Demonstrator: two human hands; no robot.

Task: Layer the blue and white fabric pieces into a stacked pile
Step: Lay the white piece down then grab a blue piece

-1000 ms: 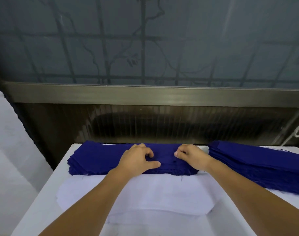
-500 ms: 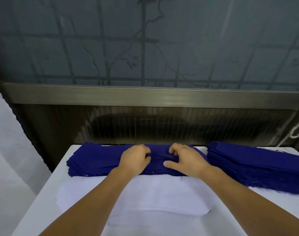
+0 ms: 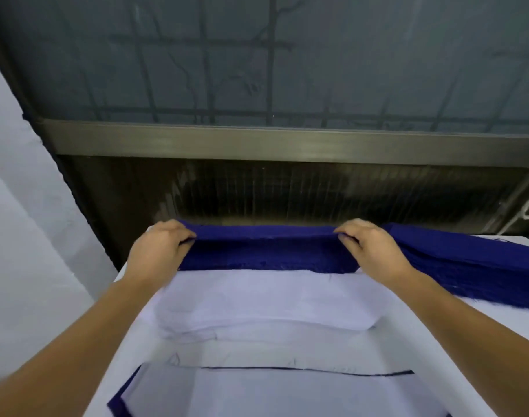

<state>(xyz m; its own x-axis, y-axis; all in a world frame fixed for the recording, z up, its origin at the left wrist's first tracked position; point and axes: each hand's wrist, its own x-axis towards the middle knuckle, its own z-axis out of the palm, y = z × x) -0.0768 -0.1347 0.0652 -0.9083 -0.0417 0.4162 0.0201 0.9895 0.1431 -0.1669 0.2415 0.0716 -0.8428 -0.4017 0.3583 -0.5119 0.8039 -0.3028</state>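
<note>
A pile of blue fabric pieces point(image 3: 266, 254) lies at the far edge of the white table. My left hand point(image 3: 159, 246) pinches the left end of its top blue piece point(image 3: 263, 231), and my right hand point(image 3: 370, 246) pinches the right end, so the piece is raised between them. In front of it lies a pile of white fabric pieces point(image 3: 266, 299). Nearer to me sits a layered stack point(image 3: 272, 392) with white on top and blue edges showing beneath.
A second pile of blue fabric point(image 3: 473, 263) lies at the table's right side. Behind the table point(image 3: 446, 335) stands a dark ribbed panel with a metal rail point(image 3: 287, 144) and a window above. A pale wall point(image 3: 22, 236) is on the left.
My hands have slid apart from the middle of the blue pile to its two ends and lifted the top piece. The view has tipped down, showing the layered stack near me.
</note>
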